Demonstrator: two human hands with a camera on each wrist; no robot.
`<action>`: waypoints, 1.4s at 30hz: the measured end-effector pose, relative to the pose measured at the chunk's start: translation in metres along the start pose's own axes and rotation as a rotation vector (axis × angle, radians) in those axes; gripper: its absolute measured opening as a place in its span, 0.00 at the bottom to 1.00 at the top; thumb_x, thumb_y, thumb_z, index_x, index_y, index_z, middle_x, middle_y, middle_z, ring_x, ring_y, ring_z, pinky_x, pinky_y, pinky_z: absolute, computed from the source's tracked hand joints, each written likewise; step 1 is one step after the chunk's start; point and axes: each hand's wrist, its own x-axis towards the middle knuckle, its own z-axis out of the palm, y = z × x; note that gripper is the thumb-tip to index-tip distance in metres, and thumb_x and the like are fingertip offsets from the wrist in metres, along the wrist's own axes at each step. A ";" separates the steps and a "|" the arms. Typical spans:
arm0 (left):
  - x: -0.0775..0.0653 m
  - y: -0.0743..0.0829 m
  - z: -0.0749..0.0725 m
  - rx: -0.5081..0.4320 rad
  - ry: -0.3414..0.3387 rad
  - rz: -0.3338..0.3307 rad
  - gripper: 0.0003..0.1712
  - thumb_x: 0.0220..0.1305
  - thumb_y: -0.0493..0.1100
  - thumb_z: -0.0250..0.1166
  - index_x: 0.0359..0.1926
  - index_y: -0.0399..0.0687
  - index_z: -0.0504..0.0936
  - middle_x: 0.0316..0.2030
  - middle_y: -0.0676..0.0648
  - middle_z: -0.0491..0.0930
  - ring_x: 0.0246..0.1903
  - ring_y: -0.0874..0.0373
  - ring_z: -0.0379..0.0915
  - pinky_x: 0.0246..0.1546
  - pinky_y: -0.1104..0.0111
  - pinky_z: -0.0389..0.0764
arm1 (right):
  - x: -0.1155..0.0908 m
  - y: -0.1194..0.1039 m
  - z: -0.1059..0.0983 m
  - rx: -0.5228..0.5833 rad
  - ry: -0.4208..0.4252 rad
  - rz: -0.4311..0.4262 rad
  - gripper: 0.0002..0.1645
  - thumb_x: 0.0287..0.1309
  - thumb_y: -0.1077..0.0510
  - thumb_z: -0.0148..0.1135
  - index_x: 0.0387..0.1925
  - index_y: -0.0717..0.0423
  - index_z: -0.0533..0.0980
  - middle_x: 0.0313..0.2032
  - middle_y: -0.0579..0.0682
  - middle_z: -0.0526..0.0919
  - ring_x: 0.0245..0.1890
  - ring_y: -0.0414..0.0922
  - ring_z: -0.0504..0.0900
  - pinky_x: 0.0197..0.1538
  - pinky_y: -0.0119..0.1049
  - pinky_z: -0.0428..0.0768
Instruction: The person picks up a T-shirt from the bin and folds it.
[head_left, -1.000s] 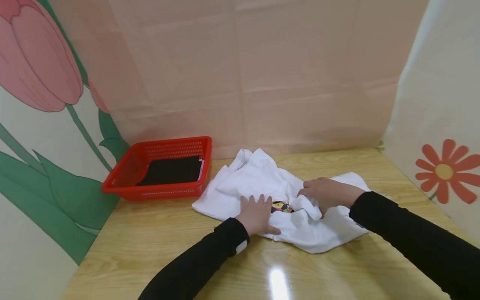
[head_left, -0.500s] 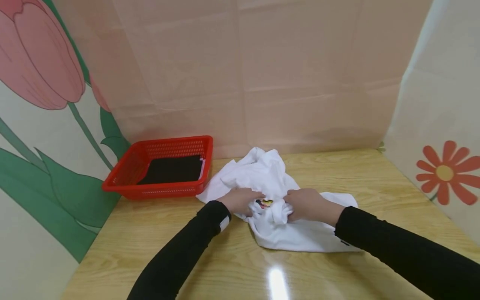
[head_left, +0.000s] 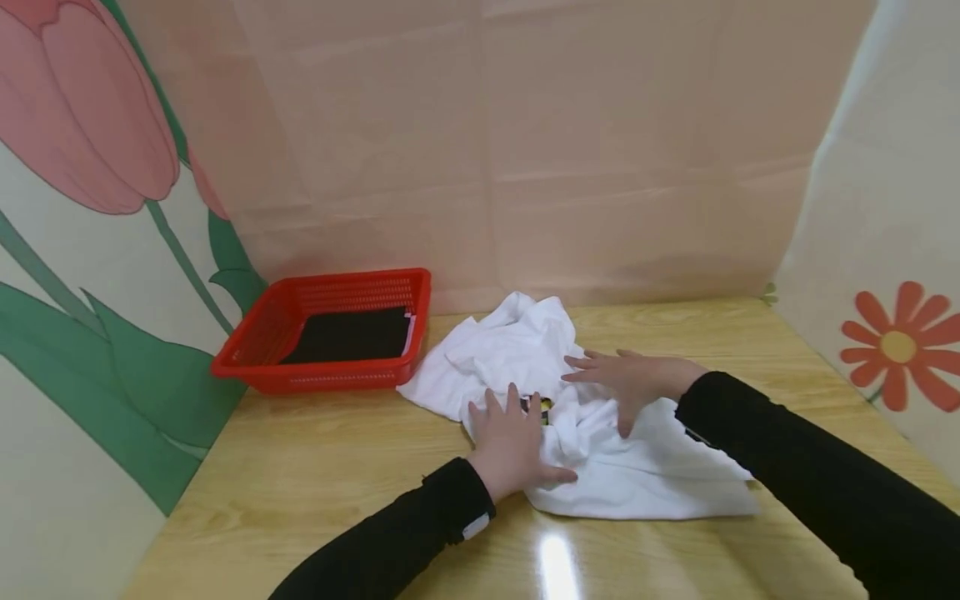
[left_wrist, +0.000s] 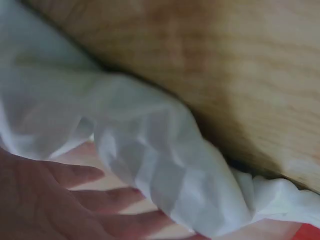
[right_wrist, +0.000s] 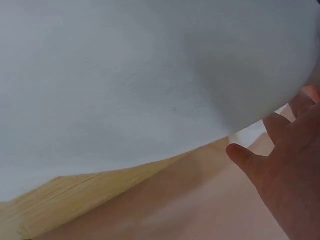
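Note:
A crumpled white garment [head_left: 517, 342] lies on the wooden table, with a small coloured print [head_left: 537, 408] showing near its middle. Over the garment's front left part is my left hand [head_left: 508, 446], its fingers spread. The right hand [head_left: 630, 382] is at the garment's right part, fingers apart and the thumb pointing down toward the cloth. In the left wrist view, white folds [left_wrist: 150, 145] lie just beyond the spread fingers. A broad sweep of white cloth [right_wrist: 125, 90] fills much of the right wrist view, beside the right hand [right_wrist: 290, 160].
At the back left stands a red plastic basket [head_left: 300, 379] holding a folded black item [head_left: 348, 335]. A pinkish sheet [head_left: 562, 150] hangs behind the table [head_left: 322, 467]. Side panels with flower prints stand left and right.
Both hands gripped the bunched cloth half a second ago and have let go, fingers now spread. The right hand has moved slightly right; the cloth's front right part has spread out.

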 end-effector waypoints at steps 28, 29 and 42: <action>0.081 -0.096 0.009 -0.203 -0.138 0.174 0.36 0.59 0.57 0.66 0.69 0.67 0.68 0.66 0.54 0.68 0.71 0.38 0.45 0.63 0.37 0.51 | 0.040 -0.042 0.041 0.037 0.284 0.270 0.45 0.40 0.24 0.68 0.51 0.52 0.79 0.37 0.49 0.74 0.36 0.47 0.74 0.38 0.43 0.75; 0.086 -0.097 0.010 -0.188 -0.121 0.152 0.33 0.62 0.56 0.63 0.69 0.69 0.69 0.67 0.53 0.68 0.71 0.38 0.44 0.63 0.36 0.50 | 0.044 -0.044 0.041 0.049 0.291 0.292 0.45 0.40 0.25 0.68 0.51 0.52 0.79 0.38 0.50 0.74 0.36 0.48 0.74 0.37 0.43 0.76; 0.083 -0.086 -0.004 -0.108 0.203 -0.020 0.28 0.73 0.37 0.52 0.71 0.51 0.64 0.60 0.38 0.71 0.58 0.40 0.67 0.61 0.48 0.66 | 0.044 -0.052 0.023 0.222 0.345 0.372 0.51 0.48 0.24 0.63 0.60 0.60 0.72 0.50 0.61 0.75 0.49 0.57 0.76 0.49 0.52 0.76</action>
